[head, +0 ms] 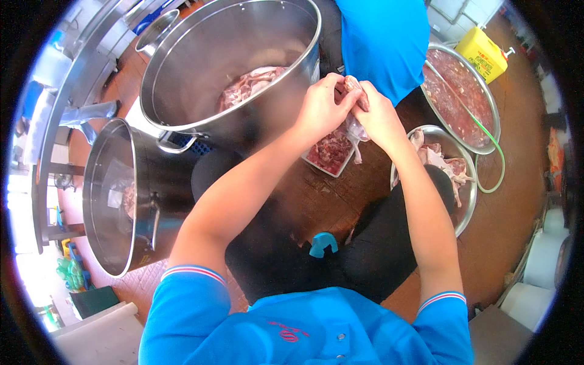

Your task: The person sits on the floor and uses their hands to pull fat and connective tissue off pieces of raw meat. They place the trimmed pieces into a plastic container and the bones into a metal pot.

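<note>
Both hands meet in front of me on a raw poultry leg [352, 124]. My left hand [325, 101] grips it from the left, fingers curled around the meat. From the other side my right hand [379, 117] holds it, and the fingers hide much of the piece. Its bony end dangles below. Beneath my hands a white tray [336, 173] on the floor holds dark red raw meat scraps [329, 153]. To the right, partly behind my knee, stands a steel bowl [469, 200] with several raw poultry pieces [438, 159].
A large steel stockpot [191, 82] with raw meat stands at the left front; another stockpot [109, 228] is nearer. At the right a steel basin [490, 137] holds reddish water and a green hose [497, 175], beside a yellow jug [481, 54]. Another person's blue shirt [388, 41] is close ahead.
</note>
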A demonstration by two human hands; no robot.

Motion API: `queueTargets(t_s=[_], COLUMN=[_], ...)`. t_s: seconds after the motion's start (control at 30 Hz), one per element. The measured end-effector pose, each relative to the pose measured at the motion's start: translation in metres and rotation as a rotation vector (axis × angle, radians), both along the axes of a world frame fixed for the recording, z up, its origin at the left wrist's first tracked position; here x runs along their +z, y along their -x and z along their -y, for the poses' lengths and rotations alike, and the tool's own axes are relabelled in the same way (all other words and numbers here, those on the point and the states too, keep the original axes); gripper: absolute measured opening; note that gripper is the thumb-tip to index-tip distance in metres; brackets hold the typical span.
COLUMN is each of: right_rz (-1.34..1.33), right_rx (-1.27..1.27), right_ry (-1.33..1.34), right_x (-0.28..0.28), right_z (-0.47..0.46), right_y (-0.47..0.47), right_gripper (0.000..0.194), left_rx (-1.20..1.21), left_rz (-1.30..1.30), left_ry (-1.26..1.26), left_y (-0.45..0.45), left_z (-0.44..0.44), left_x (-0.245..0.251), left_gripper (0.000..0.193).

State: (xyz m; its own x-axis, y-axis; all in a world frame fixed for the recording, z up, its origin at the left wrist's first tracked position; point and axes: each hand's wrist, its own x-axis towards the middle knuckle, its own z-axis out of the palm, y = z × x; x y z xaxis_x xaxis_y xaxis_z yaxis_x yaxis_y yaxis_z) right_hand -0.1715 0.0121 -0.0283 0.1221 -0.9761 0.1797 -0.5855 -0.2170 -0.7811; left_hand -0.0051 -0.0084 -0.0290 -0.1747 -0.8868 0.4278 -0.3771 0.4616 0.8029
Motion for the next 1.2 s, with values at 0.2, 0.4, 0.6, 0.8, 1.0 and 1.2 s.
queueTargets(t_s=[0.2, 0.4, 0.6, 0.8, 1.0, 1.2], right_rz=[-0.234, -0.248, -0.250, -0.238, -0.117, -0.083], right_rx=[-0.055, -0.029, 0.029, 0.070, 0.143, 0.140], right_ry=[-0.061, -0.120, -0.117, -0.114, -0.123, -0.150], right_x=[0.014, 0.015, 0.017, 0.014, 0.007, 0.001], right_z=[0.004, 0.011, 0.016, 0.020, 0.026, 0.027], right_y=[0.004, 0.007, 0.005, 0.003, 0.017, 0.018], right_gripper=[0.031, 0.033, 0.034, 0.038, 0.040, 0.037], left_rx=[0.057, 0.039, -0.009, -0.070, -0.108, -0.050], left_rz=[-0.057, -0.054, 0.109, 0.183, 0.113, 0.118], left_ry=[-0.035, -0.141, -0.140, -0.050, 0.075, 0.007], left_y=[0.004, -0.001, -0.012, -0.021, -0.020, -0.017], left_z=[0.007, 0.008, 0.013, 0.021, 0.023, 0.014], left_x=[-0.019, -0.024, -0.025, -0.027, -0.024, -0.017], left_gripper=[0.025, 0.025, 0.028, 0.017, 0.014, 0.020])
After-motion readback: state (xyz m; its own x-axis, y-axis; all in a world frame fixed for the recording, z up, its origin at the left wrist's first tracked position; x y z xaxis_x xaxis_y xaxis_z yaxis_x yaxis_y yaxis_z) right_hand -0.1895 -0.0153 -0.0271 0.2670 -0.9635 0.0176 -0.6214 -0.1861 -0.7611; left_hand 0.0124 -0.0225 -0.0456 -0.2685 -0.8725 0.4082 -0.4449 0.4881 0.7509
